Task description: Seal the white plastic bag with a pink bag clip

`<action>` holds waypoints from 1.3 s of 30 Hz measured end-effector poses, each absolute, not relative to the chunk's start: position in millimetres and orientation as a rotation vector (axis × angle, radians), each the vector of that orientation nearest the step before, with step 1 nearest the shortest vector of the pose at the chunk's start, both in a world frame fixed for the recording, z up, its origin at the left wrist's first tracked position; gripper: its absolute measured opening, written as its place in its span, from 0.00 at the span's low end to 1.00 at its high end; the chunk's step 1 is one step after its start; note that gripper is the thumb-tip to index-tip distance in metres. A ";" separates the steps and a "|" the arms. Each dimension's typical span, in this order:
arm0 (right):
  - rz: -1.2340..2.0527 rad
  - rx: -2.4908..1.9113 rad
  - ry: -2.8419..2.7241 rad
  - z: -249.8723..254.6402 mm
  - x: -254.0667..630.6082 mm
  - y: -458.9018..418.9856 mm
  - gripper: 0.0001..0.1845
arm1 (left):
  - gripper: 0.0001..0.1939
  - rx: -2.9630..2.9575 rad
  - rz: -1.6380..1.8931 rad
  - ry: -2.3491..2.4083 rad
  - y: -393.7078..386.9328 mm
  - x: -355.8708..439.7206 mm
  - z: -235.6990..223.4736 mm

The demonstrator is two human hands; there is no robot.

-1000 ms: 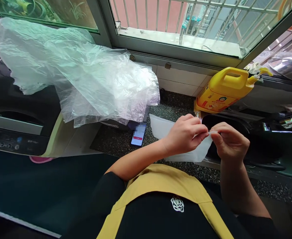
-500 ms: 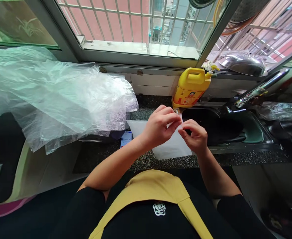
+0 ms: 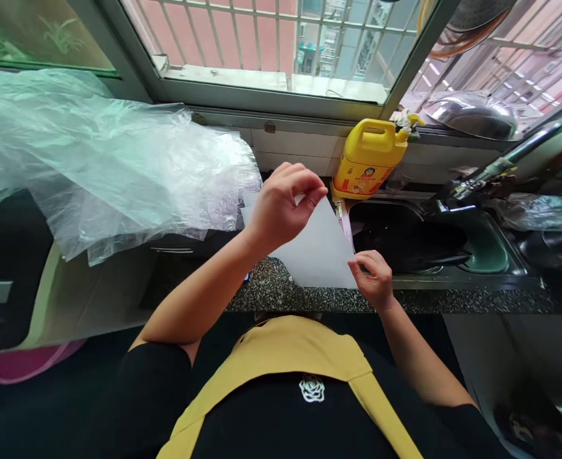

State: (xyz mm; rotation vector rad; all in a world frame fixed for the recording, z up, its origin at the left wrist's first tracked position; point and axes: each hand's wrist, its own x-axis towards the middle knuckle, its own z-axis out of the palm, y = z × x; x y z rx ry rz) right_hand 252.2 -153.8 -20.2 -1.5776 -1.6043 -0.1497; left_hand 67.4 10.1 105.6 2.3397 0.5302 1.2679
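A milky, translucent plastic sheet or bag [image 3: 316, 248] hangs between my hands over the speckled counter; which of the two it is, I cannot tell. My left hand [image 3: 288, 204] is raised, thumb and fingers pinched at its upper corner. Lower down, my right hand [image 3: 372, 274] pinches its right edge near the front of the counter. The sheet is spread fairly flat, and my left wrist covers part of it. Just behind it stands a yellow jug [image 3: 369, 159] with a handle.
Large clear plastic sheeting [image 3: 141, 172] is heaped at the left. A sink [image 3: 495, 245] holding a black pan [image 3: 405, 236] lies to the right, under a metal faucet [image 3: 495, 175]. The stone counter's front edge [image 3: 281, 284] runs before me, and a barred window [image 3: 271, 44] is behind.
My hands have moved apart: the left up and to the left, the right downward. The white plastic is now stretched out between them. The phone on the counter is now almost wholly hidden.
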 end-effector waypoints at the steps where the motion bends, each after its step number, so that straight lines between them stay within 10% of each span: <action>1: -0.162 -1.590 -1.633 -26.2 259.0 -158.5 0.05 | 0.11 2.320 1.280 0.557 11.6 67.3 107.7; 10: -0.117 -1.593 -1.845 -65.2 304.5 -180.6 0.06 | 0.13 2.268 1.288 0.717 10.5 65.6 111.5; 22: -0.060 -1.314 -1.676 69.4 234.1 -102.0 0.05 | 0.11 2.590 1.151 0.434 -21.4 95.5 107.0; 31: 0.049 -1.250 -1.490 83.2 250.5 -106.3 0.14 | 0.21 1.926 1.687 0.801 25.4 30.7 57.5; 39: 0.195 -1.281 -1.213 66.6 287.2 -111.2 0.10 | 0.26 1.190 1.055 0.680 36.3 55.8 10.2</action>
